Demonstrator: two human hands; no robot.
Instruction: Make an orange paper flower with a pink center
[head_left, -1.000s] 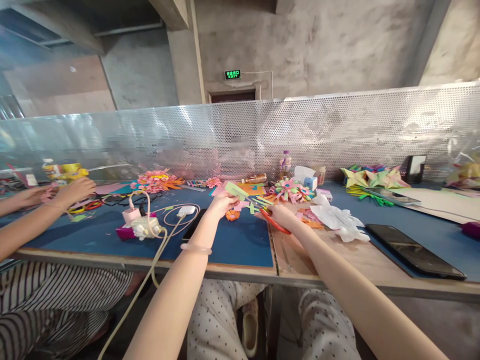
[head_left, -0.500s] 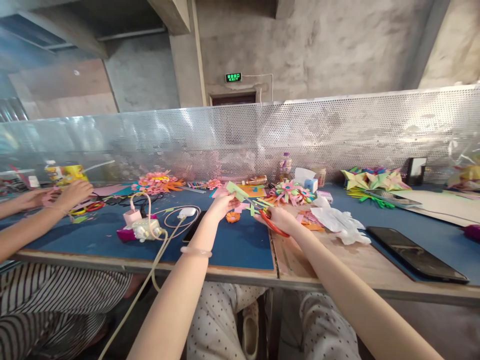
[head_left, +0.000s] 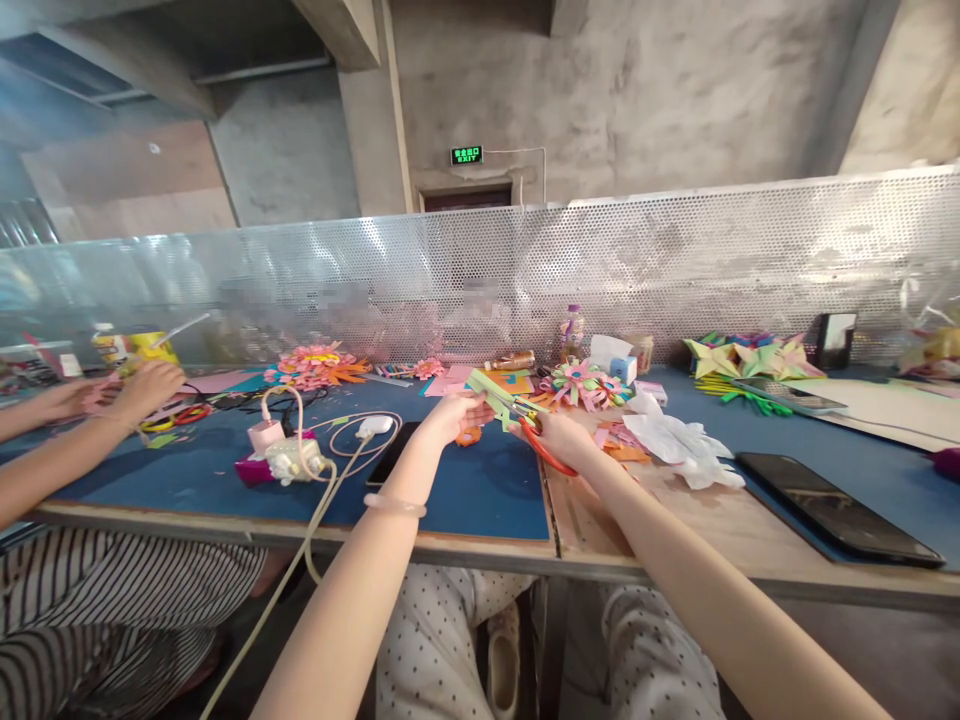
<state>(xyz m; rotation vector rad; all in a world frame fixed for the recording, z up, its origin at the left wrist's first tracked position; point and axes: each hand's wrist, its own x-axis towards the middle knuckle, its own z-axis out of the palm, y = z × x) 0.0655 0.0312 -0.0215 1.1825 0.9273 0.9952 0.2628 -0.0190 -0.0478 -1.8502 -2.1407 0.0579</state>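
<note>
My left hand (head_left: 450, 416) pinches a light green paper strip (head_left: 486, 386) and holds it above the blue mat (head_left: 480, 490). My right hand (head_left: 559, 436) grips red-handled scissors (head_left: 546, 447), their blades reaching up to the strip's right edge. A small orange paper piece (head_left: 470, 437) lies on the mat just under my left hand. Pink and orange paper scraps (head_left: 619, 440) lie to the right of my right hand.
A co-worker's hands (head_left: 131, 388) work at the far left. A pink charger with white cables (head_left: 289, 452) sits left of my arm. Paper flowers (head_left: 581, 382), crumpled white paper (head_left: 679, 440), two phones (head_left: 836, 510) and a perforated metal screen (head_left: 675, 260) surround the bench.
My left hand has tilted the green strip down and to the right, toward the scissors. The scissors' blades have closed in on the strip's edge.
</note>
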